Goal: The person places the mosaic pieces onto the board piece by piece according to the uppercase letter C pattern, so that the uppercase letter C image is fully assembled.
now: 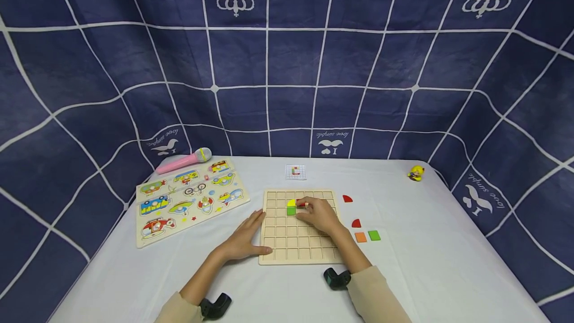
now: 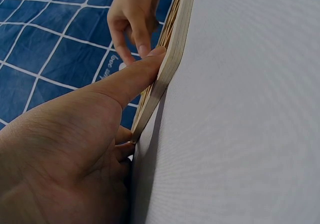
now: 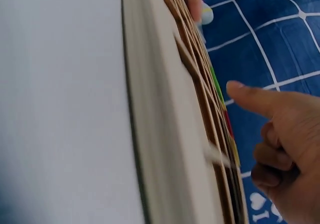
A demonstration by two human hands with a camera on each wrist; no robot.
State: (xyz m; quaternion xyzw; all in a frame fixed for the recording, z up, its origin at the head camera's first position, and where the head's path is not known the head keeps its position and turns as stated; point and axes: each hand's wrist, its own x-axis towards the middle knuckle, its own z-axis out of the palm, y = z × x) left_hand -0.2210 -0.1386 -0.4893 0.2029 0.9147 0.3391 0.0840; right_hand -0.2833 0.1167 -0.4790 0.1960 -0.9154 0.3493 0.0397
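A wooden grid board lies on the white table. My left hand rests at its left side; in the left wrist view the thumb touches the rim. My right hand is over the upper middle of the board, with a red piece in the grid beside its fingers. In the right wrist view that thumb stretches out and the other fingers bend, with no piece visible between them. Next to the red piece sit a yellow piece and a green square.
Right of the board lie red quarter-circle pieces, an orange square and another green square. A pattern card lies behind it. A vehicle puzzle board and pink toy microphone are left; a yellow figurine is far right.
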